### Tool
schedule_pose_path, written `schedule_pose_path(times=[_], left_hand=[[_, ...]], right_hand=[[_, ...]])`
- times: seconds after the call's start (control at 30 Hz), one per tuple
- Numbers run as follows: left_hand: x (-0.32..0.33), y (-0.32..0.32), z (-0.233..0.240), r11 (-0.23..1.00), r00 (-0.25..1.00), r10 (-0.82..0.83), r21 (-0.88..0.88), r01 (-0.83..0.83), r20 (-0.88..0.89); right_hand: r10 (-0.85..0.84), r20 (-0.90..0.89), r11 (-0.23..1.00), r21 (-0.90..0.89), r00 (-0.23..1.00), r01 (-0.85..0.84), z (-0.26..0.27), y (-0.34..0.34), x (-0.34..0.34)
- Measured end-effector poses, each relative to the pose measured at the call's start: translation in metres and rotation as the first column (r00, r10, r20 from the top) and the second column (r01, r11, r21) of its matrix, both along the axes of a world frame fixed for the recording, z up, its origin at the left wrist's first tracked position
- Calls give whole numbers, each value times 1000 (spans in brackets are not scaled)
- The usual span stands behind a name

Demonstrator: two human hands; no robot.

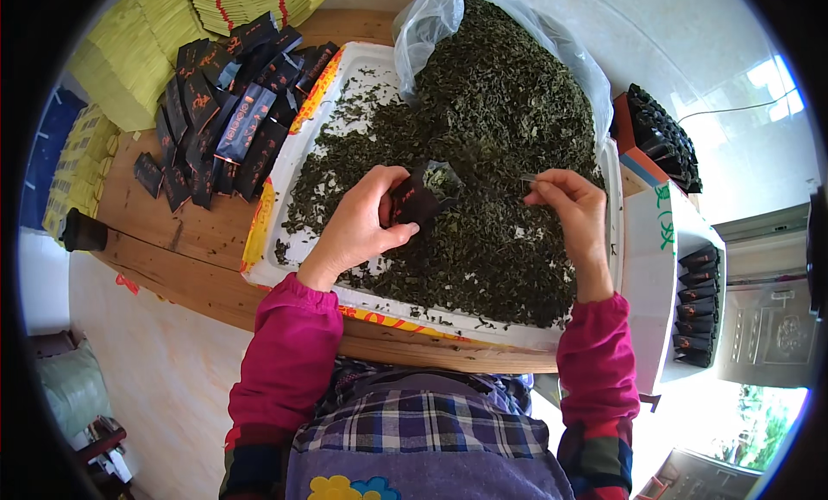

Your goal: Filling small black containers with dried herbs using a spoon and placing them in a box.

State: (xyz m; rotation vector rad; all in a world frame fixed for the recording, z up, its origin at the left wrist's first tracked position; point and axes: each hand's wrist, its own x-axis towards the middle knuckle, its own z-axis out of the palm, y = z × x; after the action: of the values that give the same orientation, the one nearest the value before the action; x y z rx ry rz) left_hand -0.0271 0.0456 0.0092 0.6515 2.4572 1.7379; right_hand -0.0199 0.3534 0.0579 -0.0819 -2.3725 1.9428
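Note:
My left hand (367, 216) grips a small black packet (414, 199) whose mouth stands open, with dried leaves and a whitish clump showing inside. To its right, my right hand (569, 196) pinches a thin, clear or pale object (527, 177) between thumb and fingers; its exact kind cannot be told. Both hands are above a white foam tray (297, 241) spread with dark dried leaves, likely tea (466, 273). From a clear plastic bag (582, 60) at the tray's back, a large heap of the same leaves (504, 79) spills out.
Black printed packets (246, 125) lie piled on the wooden table (162, 235) at left, near stacked yellow paper (123, 53) and a dark cup (84, 231). At right, a white foam box (640, 293) holds upright black packets (697, 306); behind it, another box (631, 137) holds more.

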Motion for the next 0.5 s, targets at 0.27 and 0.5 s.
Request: schedule_pose_path(times=[0.27, 0.5], left_hand=[[1, -3, 3, 999, 999, 4, -40, -3, 32], [4, -4, 4, 998, 993, 26, 54, -32, 113]], right_hand=[[311, -334, 756, 654, 890, -19, 65, -60, 19], [600, -542, 529, 820, 588, 217, 83, -80, 21]])
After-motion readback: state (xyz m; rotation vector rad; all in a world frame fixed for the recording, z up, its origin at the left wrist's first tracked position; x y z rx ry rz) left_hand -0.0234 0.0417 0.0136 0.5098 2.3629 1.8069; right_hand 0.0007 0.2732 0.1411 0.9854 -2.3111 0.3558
